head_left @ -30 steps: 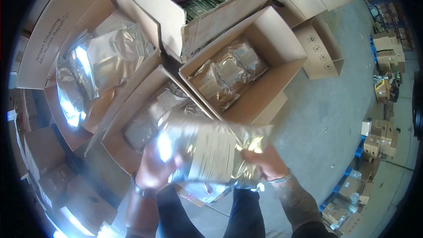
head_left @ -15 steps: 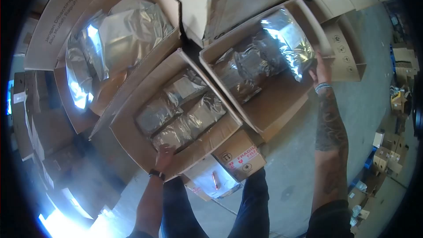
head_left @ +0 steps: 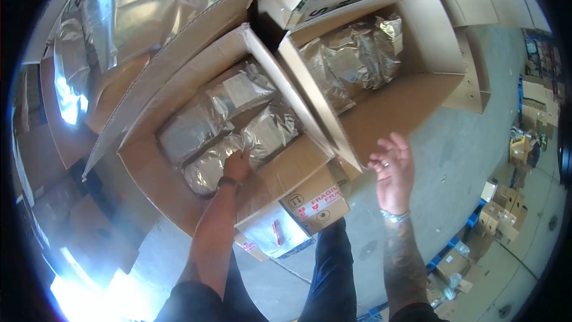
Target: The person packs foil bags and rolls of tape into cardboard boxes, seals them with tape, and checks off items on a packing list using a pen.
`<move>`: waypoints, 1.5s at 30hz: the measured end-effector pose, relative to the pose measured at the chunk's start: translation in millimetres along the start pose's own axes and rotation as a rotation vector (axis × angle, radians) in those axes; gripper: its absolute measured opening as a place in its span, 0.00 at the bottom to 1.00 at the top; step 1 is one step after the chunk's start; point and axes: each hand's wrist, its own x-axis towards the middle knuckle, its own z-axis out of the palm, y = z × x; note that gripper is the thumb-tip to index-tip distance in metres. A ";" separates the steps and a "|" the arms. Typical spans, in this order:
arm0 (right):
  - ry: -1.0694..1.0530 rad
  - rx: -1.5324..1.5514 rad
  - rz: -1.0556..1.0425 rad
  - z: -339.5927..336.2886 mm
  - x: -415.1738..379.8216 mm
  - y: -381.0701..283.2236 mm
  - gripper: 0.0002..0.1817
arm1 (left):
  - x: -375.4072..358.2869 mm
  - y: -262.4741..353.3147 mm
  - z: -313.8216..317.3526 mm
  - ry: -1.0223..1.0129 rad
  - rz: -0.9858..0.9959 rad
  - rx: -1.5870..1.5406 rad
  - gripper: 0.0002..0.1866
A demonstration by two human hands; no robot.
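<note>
My left hand (head_left: 238,166) reaches into the middle open carton (head_left: 149,173), its fingers at a silvery foil packet (head_left: 205,166); whether they grip it is hidden. Several foil packets lie in two rows in that carton. My right hand (head_left: 394,170) is raised in the air, palm up with fingers apart and nothing in it, near the front corner of the right carton (head_left: 387,107). Foil packets (head_left: 351,56) lie along the far side of the right carton.
At the upper left, another carton holds large foil bags (head_left: 143,18). A small box with FRAGILE tape (head_left: 319,206) stands before my legs, beside a pale sheet with a red pen (head_left: 277,234). Stacked cartons (head_left: 503,217) and blue pallets are at the far right.
My right hand has left the shiny packet at the right carton's far end and moved nearer to me. My left hand has shifted further in along the packets. The view has shifted.
</note>
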 end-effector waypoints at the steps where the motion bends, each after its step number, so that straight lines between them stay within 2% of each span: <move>1: -0.013 0.002 0.009 2.7 -8.9 0.3 0.26 | -7.3 2.3 -3.7 0.047 0.033 -0.033 0.29; 2: -0.027 0.006 0.018 4.8 -17.5 -0.8 0.26 | -15.4 6.3 -6.6 0.095 0.065 -0.066 0.28; 3: -0.049 -0.049 0.019 6.7 -24.7 -3.5 0.26 | -33.8 31.1 -23.6 0.158 0.083 -0.257 0.25; 5: -0.089 -0.154 0.019 9.4 -37.0 -9.0 0.26 | -55.8 49.6 -48.8 0.287 0.191 -0.333 0.23; 7: -0.161 -0.187 0.054 11.1 -49.4 -12.8 0.26 | -107.5 81.8 -112.3 0.197 0.206 -0.264 0.19; 9: -0.209 -0.195 0.049 18.8 -56.6 -10.5 0.25 | -164.8 94.8 -179.9 0.047 0.307 -0.300 0.13; 11: -0.304 -0.173 0.107 30.9 -59.6 -16.6 0.28 | -224.1 99.1 -219.5 0.026 0.190 -0.601 0.11; 12: -0.354 -0.163 0.136 38.0 -61.1 -20.2 0.30 | -250.0 135.2 -231.8 0.080 0.356 -0.740 0.18; 13: -0.425 -0.132 0.170 50.4 -61.1 -29.7 0.32 | -262.7 119.7 -264.0 -0.155 0.309 -0.639 0.28; 14: -0.497 -0.103 0.203 65.9 -59.7 -45.3 0.33 | -278.1 124.2 -273.7 -0.215 0.335 -0.765 0.32; 15: -0.569 -0.075 0.236 75.3 -60.4 -58.0 0.35 | -281.8 129.7 -272.3 -0.177 0.476 -0.832 0.32; 18: -0.504 -0.190 0.205 78.5 -70.3 -77.3 0.41 | -275.9 176.8 -263.2 -0.256 0.744 -0.982 0.21; 19: -0.490 -0.010 0.399 71.6 -65.2 -89.8 0.38 | -273.5 194.4 -257.9 -0.318 0.802 -1.028 0.16; 20: -0.440 0.164 0.591 64.6 -60.2 -102.2 0.36 | -267.3 198.7 -248.5 -0.335 0.765 -1.114 0.13; 21: -0.450 0.120 0.451 63.3 -66.3 -113.6 0.33 | -261.2 202.9 -239.0 -0.350 0.729 -1.201 0.11; 22: -0.460 0.078 0.306 63.4 -69.6 -125.0 0.31 | -243.8 203.1 -229.8 -0.392 0.774 -1.201 0.10; 23: -0.424 -0.097 0.409 55.6 -69.9 -131.4 0.28 | -226.6 203.3 -220.8 -0.434 0.819 -1.201 0.09; 25: -0.359 -0.445 0.613 33.4 -66.7 -144.1 0.24 | -202.7 189.6 -197.2 -0.248 0.640 -1.132 0.14; 26: -0.239 -0.229 0.354 27.8 -69.5 -144.5 0.18 | -190.1 192.9 -186.5 -0.243 0.555 -1.155 0.18; 27: -0.125 -0.203 0.318 17.5 -69.3 -148.7 0.19 | -177.8 196.0 -175.7 -0.236 0.471 -1.181 0.22; 28: 0.048 0.085 0.291 44.7 -61.2 -169.9 0.18 | -158.1 202.4 -172.8 -0.424 0.510 -1.282 0.27; 29: 0.005 -0.145 0.132 24.8 -45.6 -160.8 0.20 | -147.1 187.7 -166.2 -0.273 0.314 -1.340 0.18; 30: 0.032 -0.123 0.219 28.6 -29.5 -173.8 0.20 | -136.8 165.1 -158.8 -0.155 0.171 -1.171 0.18; 31: 0.094 -0.189 0.195 36.1 -12.7 -176.0 0.17 | -125.2 136.0 -152.7 -0.041 0.033 -0.998 0.18; 32: 0.062 -0.331 0.112 24.0 11.8 -164.8 0.13 | -114.0 105.5 -145.7 0.071 -0.108 -0.820 0.18; 33: 0.098 -0.437 0.078 14.0 39.0 -151.7 0.13 | -102.4 73.1 -135.8 0.078 -0.140 -0.714 0.19; 35: 0.106 -0.355 -0.070 3.8 90.3 -126.8 0.17 | -84.9 9.9 -121.0 0.093 -0.215 -0.495 0.21; 37: 0.105 -0.230 0.070 -24.8 142.1 -95.3 0.21 | -69.7 -27.5 -116.4 0.230 -0.078 -0.210 0.28; 38: 0.156 -0.084 0.001 -28.6 163.3 -69.5 0.26 | -59.0 -35.9 -116.9 0.286 -0.003 -0.067 0.31; 40: 0.337 -0.327 0.229 -51.3 181.9 -45.4 0.28 | -33.8 -29.7 -124.8 0.275 -0.071 0.033 0.32; 42: 0.426 -0.418 0.202 -72.2 184.0 -18.7 0.32 | -17.5 1.2 -141.8 0.121 -0.204 0.063 0.37; 43: 0.467 -0.467 0.184 -76.3 181.4 -8.9 0.34 | 0.6 6.7 -138.8 0.074 -0.172 0.094 0.40; 45: 0.305 -0.320 -0.127 -34.6 133.7 -25.5 0.37 | 51.5 -2.4 -117.7 0.110 -0.112 0.128 0.43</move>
